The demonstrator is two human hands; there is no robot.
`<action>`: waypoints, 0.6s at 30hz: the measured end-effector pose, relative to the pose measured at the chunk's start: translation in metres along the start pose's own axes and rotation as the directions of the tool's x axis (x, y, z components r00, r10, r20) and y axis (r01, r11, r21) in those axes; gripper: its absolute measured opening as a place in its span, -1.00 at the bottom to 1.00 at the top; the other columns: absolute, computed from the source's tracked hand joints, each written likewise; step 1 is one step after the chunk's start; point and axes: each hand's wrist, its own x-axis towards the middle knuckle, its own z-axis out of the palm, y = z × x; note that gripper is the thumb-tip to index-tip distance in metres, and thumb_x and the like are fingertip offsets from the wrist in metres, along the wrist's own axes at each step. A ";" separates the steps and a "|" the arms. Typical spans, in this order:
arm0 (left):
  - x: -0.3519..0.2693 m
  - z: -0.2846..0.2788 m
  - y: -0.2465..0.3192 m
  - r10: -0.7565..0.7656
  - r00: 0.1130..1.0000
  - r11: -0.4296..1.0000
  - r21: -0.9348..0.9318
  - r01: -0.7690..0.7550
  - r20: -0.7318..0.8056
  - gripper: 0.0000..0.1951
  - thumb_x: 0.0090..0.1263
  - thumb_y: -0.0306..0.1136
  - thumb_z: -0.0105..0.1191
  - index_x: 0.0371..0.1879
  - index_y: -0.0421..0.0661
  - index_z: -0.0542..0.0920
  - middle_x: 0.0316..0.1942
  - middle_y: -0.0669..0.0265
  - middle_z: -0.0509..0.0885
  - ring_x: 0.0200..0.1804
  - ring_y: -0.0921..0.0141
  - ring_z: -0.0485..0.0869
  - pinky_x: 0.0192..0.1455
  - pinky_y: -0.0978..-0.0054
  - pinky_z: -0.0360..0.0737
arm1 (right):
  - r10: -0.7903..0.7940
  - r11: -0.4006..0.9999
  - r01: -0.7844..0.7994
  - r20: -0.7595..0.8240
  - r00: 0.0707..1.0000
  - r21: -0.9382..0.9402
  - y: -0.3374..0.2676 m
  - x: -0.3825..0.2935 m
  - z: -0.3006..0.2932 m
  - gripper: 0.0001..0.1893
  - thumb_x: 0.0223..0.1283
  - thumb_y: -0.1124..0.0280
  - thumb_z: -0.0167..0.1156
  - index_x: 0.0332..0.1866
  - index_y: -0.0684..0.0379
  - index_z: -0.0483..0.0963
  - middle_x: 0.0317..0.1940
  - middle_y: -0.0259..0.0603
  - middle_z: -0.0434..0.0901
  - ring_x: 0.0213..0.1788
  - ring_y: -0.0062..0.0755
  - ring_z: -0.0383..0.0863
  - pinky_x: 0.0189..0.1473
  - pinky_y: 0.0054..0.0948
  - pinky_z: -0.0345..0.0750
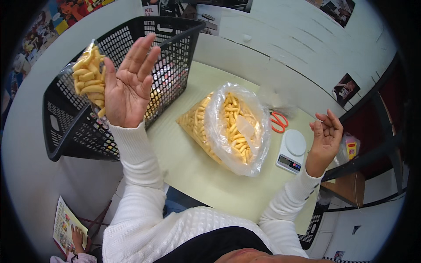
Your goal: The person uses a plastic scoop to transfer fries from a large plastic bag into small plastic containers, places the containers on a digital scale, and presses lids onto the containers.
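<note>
My left hand (131, 82) is raised over a black plastic basket (184, 46), palm up with its fingers extended. Just beside its thumb, a clear bag of yellow puffed snacks (88, 77) hangs over the basket; no finger is closed round it. My right hand (325, 141) is at the table's right side, fingers loosely curled, nothing seen in it. Between the hands stands a large open plastic bag (213, 131) full of yellow puffed snacks, with a pale scoop-like piece (245, 126) on top. Orange-handled scissors (279, 122) and a white digital kitchen scale (291, 151) lie right of the bag.
Packed items show through the basket's mesh. Clear plastic bags (279, 102) lie by the wall behind the scissors. A packet with a yellow label (351, 148) is beyond my right hand. At the lower left, another person's hand (77, 235) rests on a printed sheet (64, 223).
</note>
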 end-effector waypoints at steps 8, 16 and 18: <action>-0.008 0.023 0.027 -0.290 0.936 0.901 0.271 0.337 -0.201 -0.31 0.61 0.07 -0.45 0.47 -0.28 -0.04 0.46 -0.11 0.14 0.33 -0.01 0.42 -0.02 0.24 0.77 | -0.002 0.997 0.008 0.080 0.997 -0.079 0.000 -0.006 0.011 -0.66 0.27 0.64 0.16 0.15 0.32 0.43 -0.08 -0.10 0.60 -0.13 -0.53 0.58 0.00 -0.52 0.52; 0.020 0.012 0.070 0.057 0.998 0.992 0.106 -0.061 0.038 -0.49 0.62 -0.31 -0.46 0.47 -0.28 -0.05 0.43 -0.11 0.22 0.44 0.07 0.30 0.25 0.16 0.60 | -0.106 0.984 0.117 0.086 0.991 -0.135 -0.015 -0.004 0.008 -0.68 0.19 0.65 0.23 0.07 0.32 0.48 -0.17 -0.13 0.66 -0.25 -0.54 0.62 -0.10 -0.53 0.54; 0.020 0.017 0.073 0.090 0.991 0.979 0.175 -0.106 0.096 -0.51 0.60 -0.37 -0.39 0.43 -0.34 0.05 0.40 -0.10 0.29 0.38 0.07 0.40 0.26 0.21 0.60 | -0.160 0.976 0.167 0.056 0.985 -0.141 -0.023 0.001 0.005 -0.68 0.18 0.65 0.23 0.06 0.31 0.49 -0.19 -0.13 0.67 -0.25 -0.53 0.64 -0.11 -0.53 0.55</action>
